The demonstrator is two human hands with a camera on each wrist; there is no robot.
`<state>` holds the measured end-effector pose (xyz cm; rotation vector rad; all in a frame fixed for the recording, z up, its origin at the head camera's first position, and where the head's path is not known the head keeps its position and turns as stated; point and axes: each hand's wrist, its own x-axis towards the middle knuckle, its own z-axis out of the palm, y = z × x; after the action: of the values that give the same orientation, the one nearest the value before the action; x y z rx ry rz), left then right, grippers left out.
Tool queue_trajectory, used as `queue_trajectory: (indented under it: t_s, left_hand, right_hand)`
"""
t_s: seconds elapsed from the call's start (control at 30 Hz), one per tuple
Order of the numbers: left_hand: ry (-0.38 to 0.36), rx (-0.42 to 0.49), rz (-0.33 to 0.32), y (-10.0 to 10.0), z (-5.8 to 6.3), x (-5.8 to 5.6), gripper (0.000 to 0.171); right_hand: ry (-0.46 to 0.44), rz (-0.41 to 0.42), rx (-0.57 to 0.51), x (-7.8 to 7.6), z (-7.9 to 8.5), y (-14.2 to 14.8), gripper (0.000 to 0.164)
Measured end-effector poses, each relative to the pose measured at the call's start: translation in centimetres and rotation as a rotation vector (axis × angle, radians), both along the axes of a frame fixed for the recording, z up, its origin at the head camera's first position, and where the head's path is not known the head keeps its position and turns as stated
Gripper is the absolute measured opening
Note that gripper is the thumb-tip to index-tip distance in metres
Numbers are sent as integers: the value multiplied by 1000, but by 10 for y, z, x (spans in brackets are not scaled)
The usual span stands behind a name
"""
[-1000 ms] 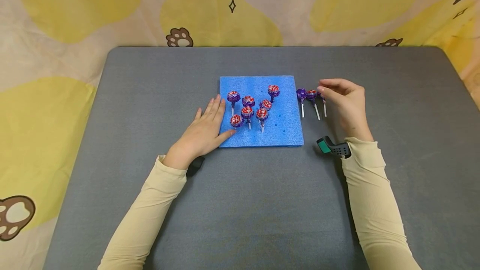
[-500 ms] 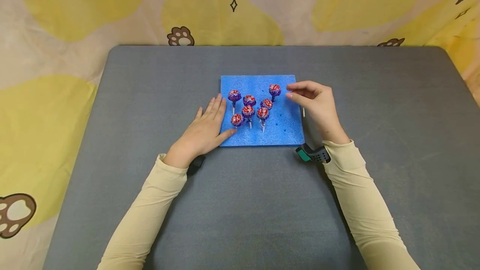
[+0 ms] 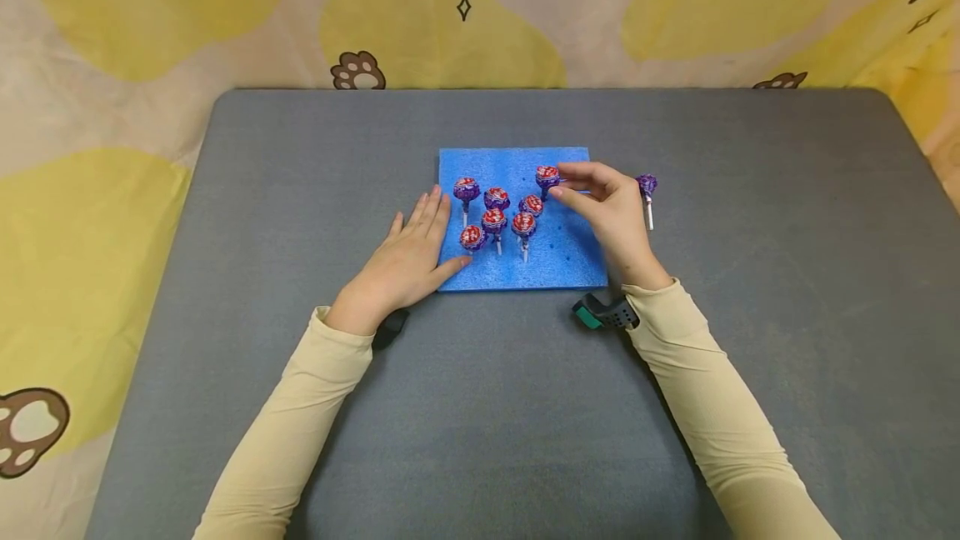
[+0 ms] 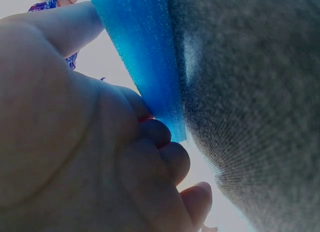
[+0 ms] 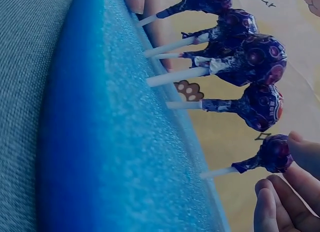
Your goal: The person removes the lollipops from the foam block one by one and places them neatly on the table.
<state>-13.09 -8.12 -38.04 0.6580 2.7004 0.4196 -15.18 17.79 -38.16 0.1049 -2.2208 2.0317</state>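
My left hand [image 3: 408, 257] lies with straight fingers along the left edge of a blue foam block [image 3: 577, 269], its thumb over the front left corner. In the left wrist view, the fingertips [image 4: 175, 162] press the block's side. Several purple lollipops with red tops stand by their sticks in the block, such as one lollipop [image 3: 523, 225] near the middle. At the back right, my right hand [image 3: 611, 211] pinches the head of a standing lollipop [image 5: 276, 153] between thumb and fingers. That lollipop's stick still meets the foam in the right wrist view.
Right of the block, a loose lollipop [image 3: 648, 190] lies on the grey table [image 3: 480, 407]; my right hand covers the spot beside it. Small holes show in the block's right part. A patterned yellow cloth [image 3: 442, 32] hangs behind the table.
My right hand has moved left from the loose lollipops to the back right standing one and now pinches its head. Two loose lollipops are no longer visible. The left hand stays put.
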Motion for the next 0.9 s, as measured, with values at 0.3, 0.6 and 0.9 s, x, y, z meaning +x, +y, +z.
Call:
queue_trajectory:
  t_s: [0.3,0.6,0.9]
  left_hand:
    - [6,-4,-2,-1,-1,0,83]
    - [2,-2,0,-1,-1,0,83]
    - [5,1,-2,-1,-2,-1,83]
  right_hand:
    - [23,-11,16,-1,-3,-3,27]
    - [28,-21,56,-3,-6,-3,29]
    - [36,-20,53,-5,-8,-4,28]
